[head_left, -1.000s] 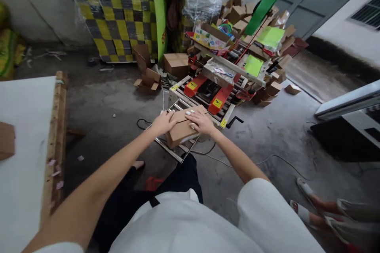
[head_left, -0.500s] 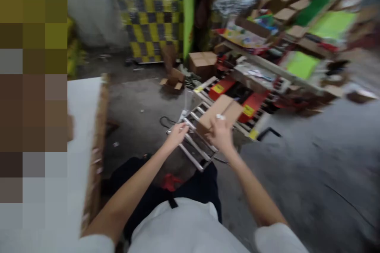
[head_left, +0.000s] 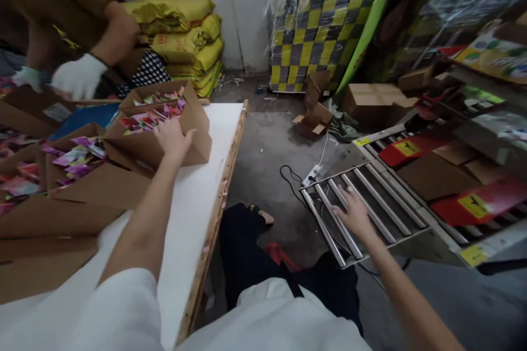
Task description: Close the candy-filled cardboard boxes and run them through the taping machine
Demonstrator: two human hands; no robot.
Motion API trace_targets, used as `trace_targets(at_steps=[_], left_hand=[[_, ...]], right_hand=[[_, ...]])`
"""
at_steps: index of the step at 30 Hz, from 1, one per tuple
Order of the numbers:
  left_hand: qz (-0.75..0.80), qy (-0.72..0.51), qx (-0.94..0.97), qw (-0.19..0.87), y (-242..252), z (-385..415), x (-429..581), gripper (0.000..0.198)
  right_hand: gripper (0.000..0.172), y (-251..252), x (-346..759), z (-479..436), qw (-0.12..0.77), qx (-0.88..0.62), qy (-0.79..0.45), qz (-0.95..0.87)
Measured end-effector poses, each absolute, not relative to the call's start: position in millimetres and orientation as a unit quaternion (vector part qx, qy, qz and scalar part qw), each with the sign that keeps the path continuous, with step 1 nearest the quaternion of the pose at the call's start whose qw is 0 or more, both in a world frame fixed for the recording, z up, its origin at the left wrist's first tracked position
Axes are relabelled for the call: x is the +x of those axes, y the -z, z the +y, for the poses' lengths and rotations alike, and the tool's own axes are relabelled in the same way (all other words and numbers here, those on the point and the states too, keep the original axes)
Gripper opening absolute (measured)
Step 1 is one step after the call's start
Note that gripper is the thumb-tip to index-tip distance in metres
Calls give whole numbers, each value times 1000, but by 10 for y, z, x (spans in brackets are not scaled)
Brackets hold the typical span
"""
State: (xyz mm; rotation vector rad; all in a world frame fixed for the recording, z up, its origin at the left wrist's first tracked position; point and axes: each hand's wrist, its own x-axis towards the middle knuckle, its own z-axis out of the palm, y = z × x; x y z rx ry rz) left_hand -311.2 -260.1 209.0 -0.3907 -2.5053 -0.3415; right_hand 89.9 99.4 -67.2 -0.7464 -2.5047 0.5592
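My left hand [head_left: 173, 140] reaches over the near edge of an open cardboard box [head_left: 201, 134]. Its thumb is spread, and its fingertips are partly hidden at the packets. Small pink and purple packets [head_left: 152, 118] fill that box, which stands on the white tabletop [head_left: 193, 214]. On my other side, my right hand [head_left: 354, 214] hovers with loose, parted fingers over the roller conveyor [head_left: 340, 225], holding nothing. Beyond it, a closed cardboard box [head_left: 438, 175] lies between the red side guides [head_left: 473, 200] of the machine.
Several packet-filled boxes [head_left: 78, 162] crowd the table's left side. A co-worker's gloved hand [head_left: 80, 77] is behind them. Yellow sacks [head_left: 185, 38] are stacked by the wall. A power strip [head_left: 313, 174] and cable lie beside the rollers, and an open carton [head_left: 315, 118] is on the floor.
The view has turned left. My left hand has moved from the rollers to the packet box. The closed box has gone from the rollers into the machine, and my right hand is off it.
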Motion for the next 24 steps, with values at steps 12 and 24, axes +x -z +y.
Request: trace_targets(at_steps=[12, 24], left_hand=[[-898, 166, -244, 328, -2687, -2654, -2013, 45], [-710, 85, -698, -41, -1742, -875, 400, 29]], right_hand=[[60, -114, -834, -1066, 19, -150, -873, -463], [55, 612, 850, 122, 242, -342, -795, -438]])
